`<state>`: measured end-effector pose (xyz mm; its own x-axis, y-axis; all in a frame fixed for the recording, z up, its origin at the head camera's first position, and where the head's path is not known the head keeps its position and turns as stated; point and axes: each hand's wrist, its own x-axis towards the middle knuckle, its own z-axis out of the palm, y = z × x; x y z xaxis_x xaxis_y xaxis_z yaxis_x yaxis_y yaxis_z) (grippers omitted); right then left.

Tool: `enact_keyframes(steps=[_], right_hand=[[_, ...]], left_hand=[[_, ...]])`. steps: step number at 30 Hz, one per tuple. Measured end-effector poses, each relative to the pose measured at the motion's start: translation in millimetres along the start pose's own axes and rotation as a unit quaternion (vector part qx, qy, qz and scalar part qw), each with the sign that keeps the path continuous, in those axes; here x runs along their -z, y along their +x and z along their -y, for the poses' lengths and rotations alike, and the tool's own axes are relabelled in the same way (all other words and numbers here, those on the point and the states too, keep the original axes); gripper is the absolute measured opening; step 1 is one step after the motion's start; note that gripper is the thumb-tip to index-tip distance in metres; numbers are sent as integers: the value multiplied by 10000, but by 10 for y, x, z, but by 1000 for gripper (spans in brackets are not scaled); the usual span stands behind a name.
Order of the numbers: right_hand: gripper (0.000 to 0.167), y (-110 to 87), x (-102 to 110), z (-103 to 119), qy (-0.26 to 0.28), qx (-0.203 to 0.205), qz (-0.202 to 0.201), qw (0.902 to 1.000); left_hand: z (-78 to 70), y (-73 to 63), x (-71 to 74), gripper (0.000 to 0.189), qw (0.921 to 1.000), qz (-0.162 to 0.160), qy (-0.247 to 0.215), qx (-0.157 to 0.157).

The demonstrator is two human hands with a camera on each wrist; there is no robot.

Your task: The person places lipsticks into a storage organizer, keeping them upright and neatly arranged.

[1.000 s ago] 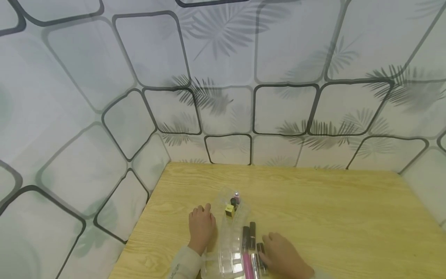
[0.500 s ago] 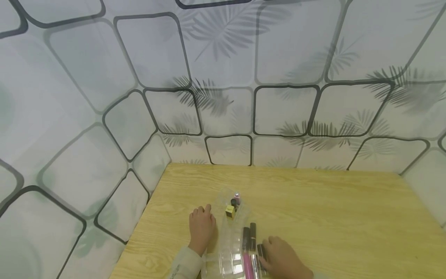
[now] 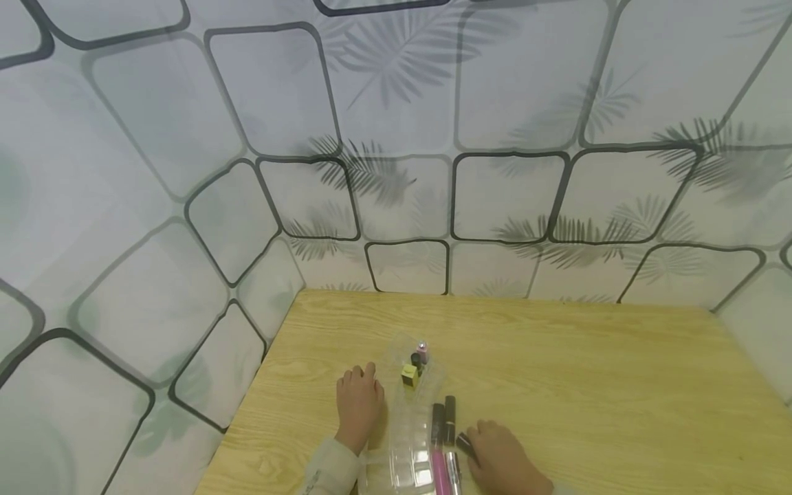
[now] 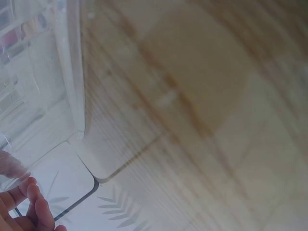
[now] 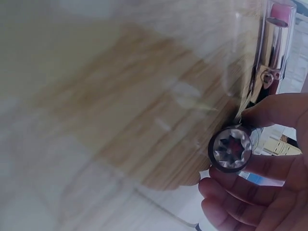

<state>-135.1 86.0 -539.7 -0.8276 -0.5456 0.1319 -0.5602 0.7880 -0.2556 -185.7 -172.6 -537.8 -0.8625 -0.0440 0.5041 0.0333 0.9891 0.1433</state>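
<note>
My right hand (image 3: 500,457) grips a black lipstick tube (image 3: 467,447) above the table, to the right of several other tubes. In the right wrist view its round, faceted end (image 5: 231,149) faces the camera, between thumb and fingers. My left hand (image 3: 359,405) rests at the left side of a clear plastic organizer (image 3: 402,430), fingers loosely bent. The left wrist view shows those fingers (image 4: 36,207) close to the clear wall (image 4: 72,72); whether they touch it I cannot tell. Two black tubes (image 3: 438,423), a pink tube (image 3: 441,471) and a silver-and-clear lipstick (image 3: 454,471) lie along the organizer's right side.
At the organizer's far end stand a yellow-and-black cube-shaped item (image 3: 410,375), a small black-capped item (image 3: 416,359) and a pink bottle-like item (image 3: 422,349). The wood-grain table (image 3: 588,371) reaches back to patterned walls (image 3: 396,199).
The black tube in my right hand has come away from the row beside the organizer and turned to a slant. My left hand has stayed in place.
</note>
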Motion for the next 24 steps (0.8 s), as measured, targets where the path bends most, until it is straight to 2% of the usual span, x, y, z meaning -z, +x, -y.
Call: enact_keyframes(steps=[5, 10, 19, 24], right_hand=[[23, -2, 26, -74, -231, -12, 273, 9994], [24, -7, 42, -117, -161, -32, 394, 9991], [29, -11, 50, -135, -77, -138, 212, 9996], [20, 63, 123, -121, 125, -314, -50, 9994]], left_hand=[[-4, 0, 6, 19, 10000, 24, -15, 17], [-3, -6, 4, 18, 10000, 24, 9, -3], [-3, -12, -3, 20, 9999, -22, 105, -30], [-7, -5, 8, 18, 10000, -5, 37, -27]])
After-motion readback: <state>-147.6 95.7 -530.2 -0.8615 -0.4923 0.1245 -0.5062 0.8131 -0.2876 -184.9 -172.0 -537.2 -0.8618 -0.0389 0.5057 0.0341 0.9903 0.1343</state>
